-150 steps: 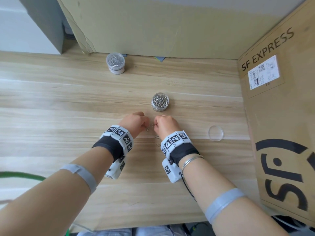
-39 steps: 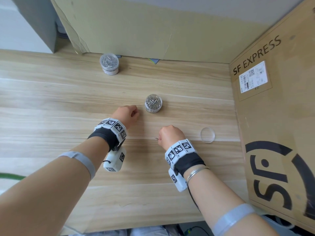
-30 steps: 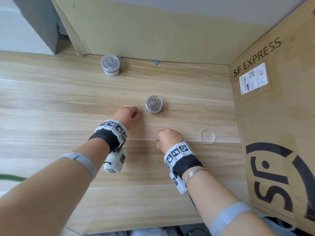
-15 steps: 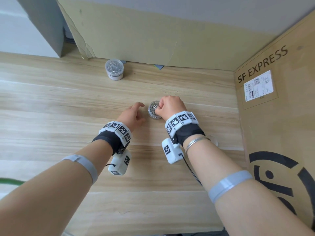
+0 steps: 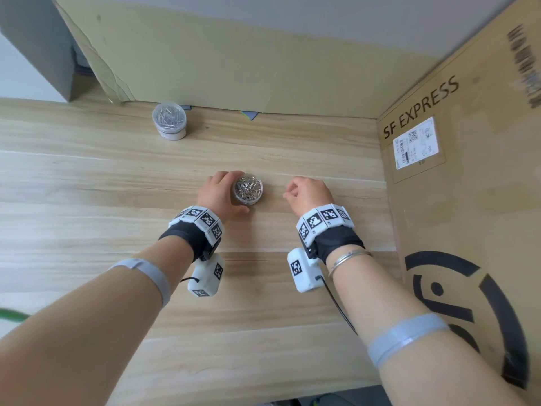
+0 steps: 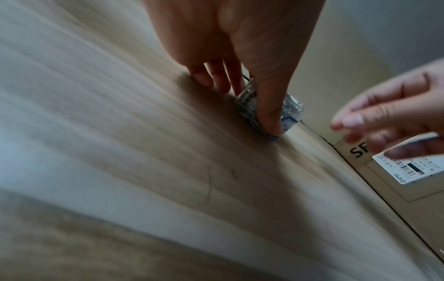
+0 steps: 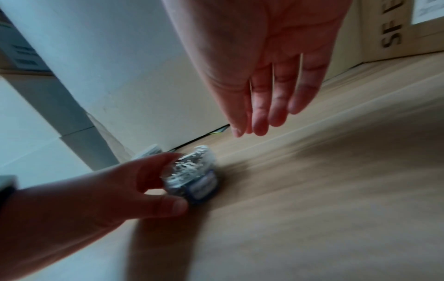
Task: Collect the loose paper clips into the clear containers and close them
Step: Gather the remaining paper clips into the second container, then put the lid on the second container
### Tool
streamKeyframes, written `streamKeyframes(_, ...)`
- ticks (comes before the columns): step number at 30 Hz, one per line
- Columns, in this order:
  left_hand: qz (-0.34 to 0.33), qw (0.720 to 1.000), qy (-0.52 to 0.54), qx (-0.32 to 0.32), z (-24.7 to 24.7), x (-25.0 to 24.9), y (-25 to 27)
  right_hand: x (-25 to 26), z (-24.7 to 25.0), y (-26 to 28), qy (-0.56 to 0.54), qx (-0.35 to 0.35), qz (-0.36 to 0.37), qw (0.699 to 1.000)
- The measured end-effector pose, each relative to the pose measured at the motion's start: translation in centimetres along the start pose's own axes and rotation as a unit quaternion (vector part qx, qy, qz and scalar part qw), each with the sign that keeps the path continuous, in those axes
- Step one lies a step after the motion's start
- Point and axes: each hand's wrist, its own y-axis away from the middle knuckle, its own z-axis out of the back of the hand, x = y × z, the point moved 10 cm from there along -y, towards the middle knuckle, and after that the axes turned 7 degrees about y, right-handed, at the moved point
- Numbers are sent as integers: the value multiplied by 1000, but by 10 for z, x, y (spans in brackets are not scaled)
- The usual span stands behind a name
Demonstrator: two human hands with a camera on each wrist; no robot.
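A small clear container [image 5: 248, 190] filled with silver paper clips stands open on the wooden table [image 5: 87, 186]. My left hand [image 5: 227, 191] grips its left side, thumb in front and fingers behind; the left wrist view shows the thumb [image 6: 269, 114] pressed on the container [image 6: 291, 110] wall. My right hand [image 5: 295, 191] hovers just right of it, fingers loose and holding nothing, as the right wrist view confirms for the right hand [image 7: 261, 117] above the container [image 7: 192, 176]. A second container [image 5: 169, 121] stands lidded at the back. I see no loose lid.
A large cardboard box [image 5: 456, 200] printed SF EXPRESS walls off the right side. A cardboard panel [image 5: 234, 54] runs along the back, with a grey box [image 5: 35, 48] at the back left. A green cable [image 5: 11, 315] lies at the left edge.
My right hand went from the table up over the open container and has now drawn away to its right. My left hand closed round the container's side.
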Motion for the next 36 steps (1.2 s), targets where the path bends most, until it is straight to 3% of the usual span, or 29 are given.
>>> streamKeyframes(3,5,1000,-12,-2,-3,-5,1,-47,-16,9,23,38,-57,997)
streamKeyframes(9,-6,999,-8,33,-20,-15,9,-110,-27,35,51,48,-156,985)
streamKeyframes(18,-22,999,0,43,-35,-23,23,-139,-45,58,3,76,-253,964)
streamKeyframes(20,-25,999,0,45,-36,-24,24,-130,-43,56,-1,64,-228,972)
streamKeyframes(25,-35,999,22,32,-31,-29,26,-66,-26,46,-11,44,-83,996)
streamKeyframes(36,-36,998,51,32,-17,-26,33,28,-3,44,1,11,84,996)
